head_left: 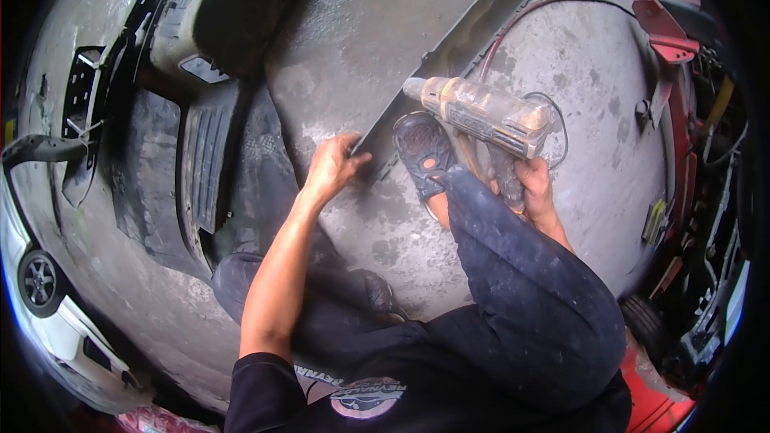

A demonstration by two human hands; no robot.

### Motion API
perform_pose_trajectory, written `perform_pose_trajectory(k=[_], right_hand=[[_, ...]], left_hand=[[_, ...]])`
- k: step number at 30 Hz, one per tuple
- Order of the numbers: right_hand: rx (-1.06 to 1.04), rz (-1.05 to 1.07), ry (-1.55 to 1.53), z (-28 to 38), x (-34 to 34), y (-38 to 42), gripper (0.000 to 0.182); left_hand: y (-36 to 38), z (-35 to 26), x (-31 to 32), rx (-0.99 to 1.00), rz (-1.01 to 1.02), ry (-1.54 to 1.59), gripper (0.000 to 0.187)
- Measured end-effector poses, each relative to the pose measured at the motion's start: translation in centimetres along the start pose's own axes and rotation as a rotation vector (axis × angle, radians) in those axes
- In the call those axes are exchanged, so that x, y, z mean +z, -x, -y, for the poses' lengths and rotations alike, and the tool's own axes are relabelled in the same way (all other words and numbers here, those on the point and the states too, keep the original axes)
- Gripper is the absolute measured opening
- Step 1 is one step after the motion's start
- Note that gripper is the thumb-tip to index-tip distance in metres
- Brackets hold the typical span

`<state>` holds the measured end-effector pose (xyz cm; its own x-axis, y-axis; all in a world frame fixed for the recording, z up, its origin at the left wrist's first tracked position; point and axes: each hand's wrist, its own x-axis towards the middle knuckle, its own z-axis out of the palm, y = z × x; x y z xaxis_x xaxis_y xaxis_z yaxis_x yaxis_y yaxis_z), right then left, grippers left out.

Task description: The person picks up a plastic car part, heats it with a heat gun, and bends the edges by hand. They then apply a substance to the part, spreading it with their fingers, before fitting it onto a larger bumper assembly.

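Observation:
In my right hand is the grip of a worn, dusty heat gun, my fingers wrapped round it. Its pale nozzle points left, over a long dark plastic trim strip on the concrete. My left hand is closed on the near end of that strip, thumb and fingers pinching its edge. One black shoe rests beside the strip, just below the nozzle, and overlaps the strip's edge in this view. A dark cord loops behind the gun's body.
Large black bumper parts lie on the floor to the left. A reddish hose runs from behind the gun to the upper right. Red car bodywork stands along the right side. A white car is at lower left.

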<state>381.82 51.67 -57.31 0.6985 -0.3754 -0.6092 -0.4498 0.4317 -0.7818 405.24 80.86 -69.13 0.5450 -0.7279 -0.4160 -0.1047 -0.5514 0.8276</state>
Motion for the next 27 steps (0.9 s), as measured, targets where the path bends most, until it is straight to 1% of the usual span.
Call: perform_pose_trajectory(k=[2, 3, 5, 6, 8, 9, 11, 15, 17, 18, 21, 24, 27], right_hand=[[-0.019, 0.023, 0.028, -0.3, -0.1, -0.1, 0.046], [-0.019, 0.024, 0.029, -0.3, 0.2, -0.1, 0.046], [-0.031, -0.094, -0.035, 0.3, 1.1, -0.1, 0.045], [-0.031, -0.094, -0.034, 0.4, 0.8, -0.1, 0.045], [-0.003, -0.002, 0.056, 0.5, 0.0, 0.0, 0.047], [-0.002, -0.002, 0.056, 0.5, 0.2, 0.0, 0.047], [-0.036, -0.014, 0.088, 0.4, 0.6, 0.0, 0.045], [-0.038, -0.061, 0.054, 0.0, -0.3, -0.4, 0.041], [0.026, 0.025, 0.095, 0.1, -1.1, -0.1, 0.040], [0.027, 0.025, 0.096, 0.3, -0.7, -0.1, 0.040], [0.012, 0.002, 0.079, 0.3, 0.2, 0.0, 0.042], [-0.040, -0.046, 0.081, -0.2, -0.8, -0.3, 0.042], [0.017, -0.035, 0.069, 0.4, -0.9, -0.2, 0.041]], left_hand=[[-0.1, -0.4, -0.4, -0.085, 0.086, -0.031, 0.040], [0.0, -0.2, -0.3, -0.086, 0.085, -0.030, 0.040], [0.0, -0.1, -0.3, -0.069, 0.079, -0.044, 0.039], [0.0, 0.1, -0.2, -0.069, 0.079, -0.043, 0.039], [-0.1, 0.3, -0.1, -0.069, 0.077, -0.052, 0.037], [0.0, 0.3, -0.1, -0.070, 0.077, -0.052, 0.037], [0.1, 0.4, 0.1, -0.062, 0.044, 0.053, 0.029], [0.0, 0.8, 0.2, -0.073, 0.062, -0.010, 0.029], [0.1, 0.6, -0.1, -0.085, 0.081, -0.007, 0.030], [0.0, 0.5, -0.1, -0.086, 0.082, -0.006, 0.030], [0.1, 0.5, 0.0, -0.123, 0.104, 0.027, 0.031], [0.2, 0.7, 0.2, -0.074, 0.070, -0.031, 0.032], [0.3, 0.8, 0.1, -0.091, 0.071, -0.069, 0.032]])
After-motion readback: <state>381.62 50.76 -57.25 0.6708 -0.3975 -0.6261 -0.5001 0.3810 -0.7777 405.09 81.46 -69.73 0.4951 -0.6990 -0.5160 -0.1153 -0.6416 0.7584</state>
